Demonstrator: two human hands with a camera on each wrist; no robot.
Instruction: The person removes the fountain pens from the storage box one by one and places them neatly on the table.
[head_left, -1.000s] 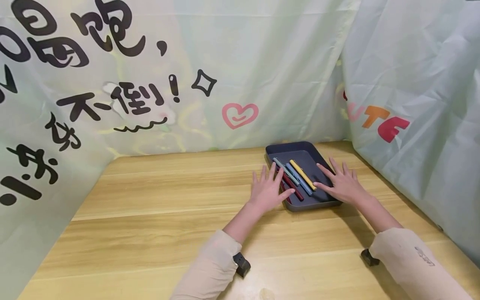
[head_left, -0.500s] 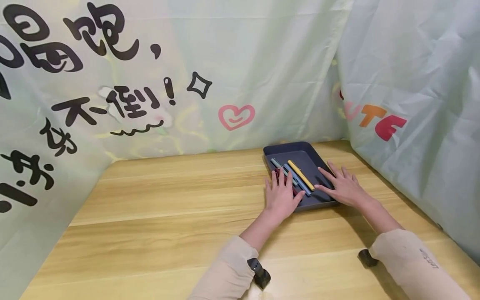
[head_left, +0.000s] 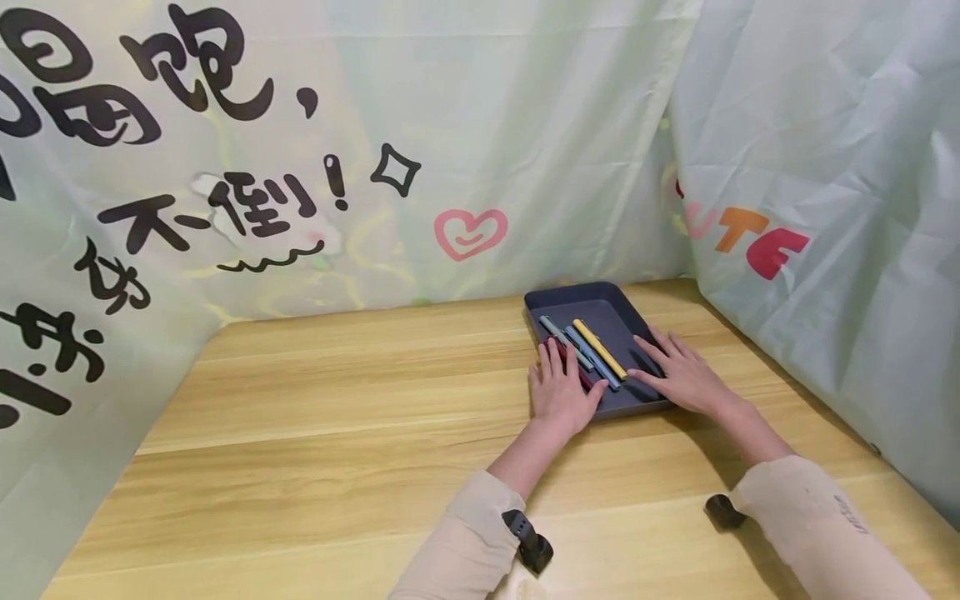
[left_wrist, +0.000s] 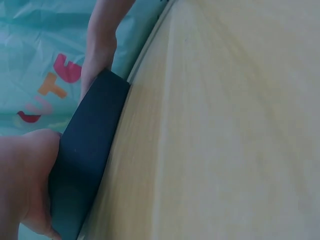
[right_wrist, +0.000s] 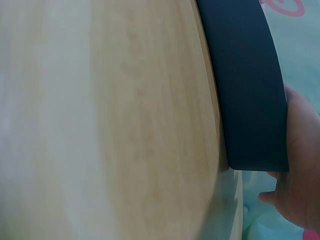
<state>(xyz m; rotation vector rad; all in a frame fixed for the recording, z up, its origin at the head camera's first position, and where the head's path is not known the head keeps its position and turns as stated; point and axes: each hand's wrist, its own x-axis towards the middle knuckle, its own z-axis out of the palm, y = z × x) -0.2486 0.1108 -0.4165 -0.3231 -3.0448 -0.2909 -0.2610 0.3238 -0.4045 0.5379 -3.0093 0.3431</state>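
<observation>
A dark navy tray (head_left: 626, 408) lies on the wooden table at the back right. Inside it are a yellow pen (head_left: 600, 350), a blue pen (head_left: 591, 357), a grey-green pen (head_left: 557, 332) and dark red pens (head_left: 586, 382), partly hidden by my left hand. That left hand (head_left: 561, 392) rests over the tray's left rim, fingers extended and thumb spread over the near inside. At the right rim, my right hand (head_left: 686, 375) has its fingers spread, thumb and index finger reaching over the inside. Both wrist views show the hands against the tray's dark wall (left_wrist: 87, 145).
Wooden tabletop (head_left: 315, 450) stretches to the left and front of the tray. Printed cloth (head_left: 555, 150) hangs close behind the table, and another cloth sheet (head_left: 825, 333) along its right side. A black wrist camera (head_left: 532, 550) sits on the left sleeve.
My left hand has moved right and onto the tray's left rim, now covering part of the dark red pens. The right hand stays at the right rim. The head view has shifted slightly.
</observation>
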